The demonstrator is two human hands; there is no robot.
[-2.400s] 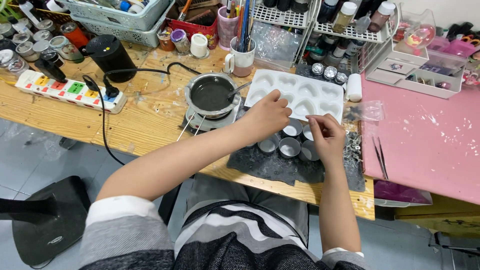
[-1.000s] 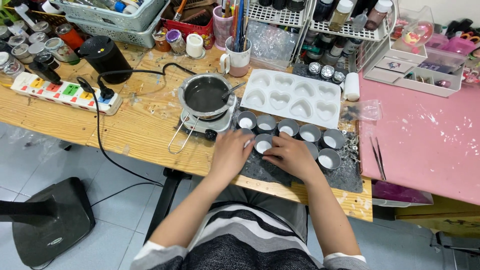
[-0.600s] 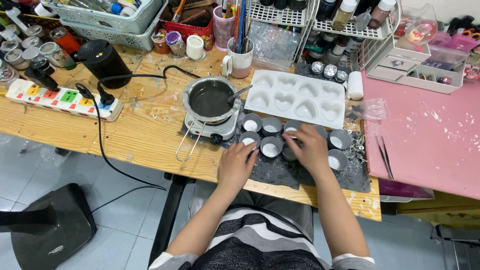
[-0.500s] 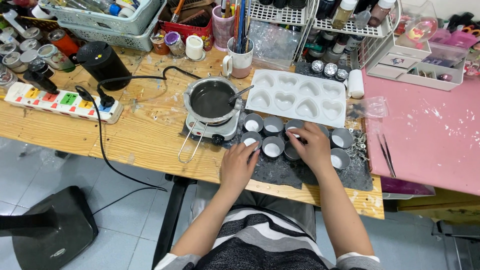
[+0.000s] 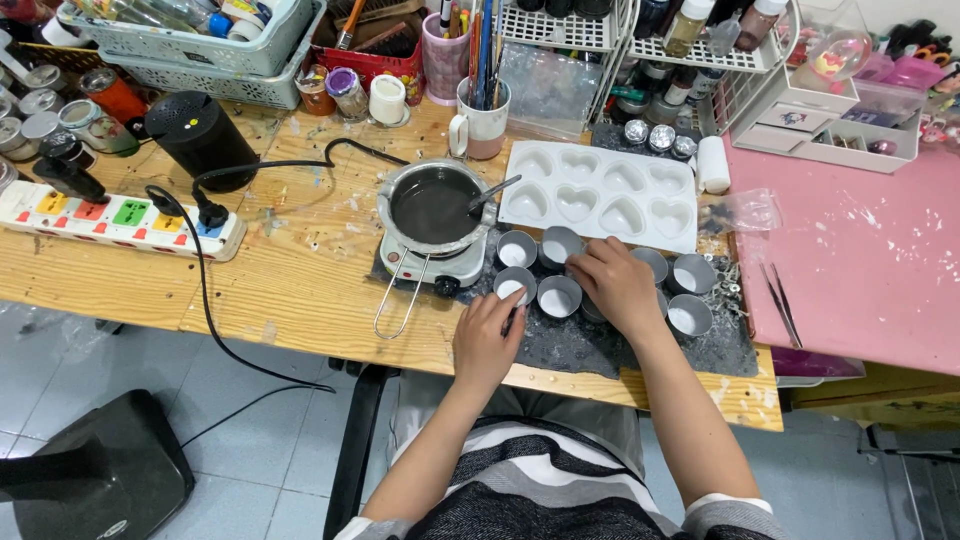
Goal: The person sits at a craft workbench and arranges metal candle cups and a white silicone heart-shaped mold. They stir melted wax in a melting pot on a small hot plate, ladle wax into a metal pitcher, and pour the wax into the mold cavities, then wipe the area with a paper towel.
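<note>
Wooden surface [image 5: 300, 270] carries a dark mat [image 5: 600, 345] under both hands, likely there to catch drips; beyond the hands lies a white heart-shaped mould [image 5: 600, 190], its cavities empty, and beyond the left hand [image 5: 487, 340] a small pot [image 5: 432, 205] of dark liquid sits on a white hotplate [image 5: 425, 265], a spoon resting inside. Small round tins [image 5: 560, 295] cluster in two rows between and beneath the hands, several showing pale filling at the bottom. Left hand rests flat, fingers loosely together, fingertips touching the nearest tin [image 5: 513, 285]; right hand [image 5: 615, 285] is cupped over the middle tins, fingertips at one tin's rim, grip unclear.
</note>
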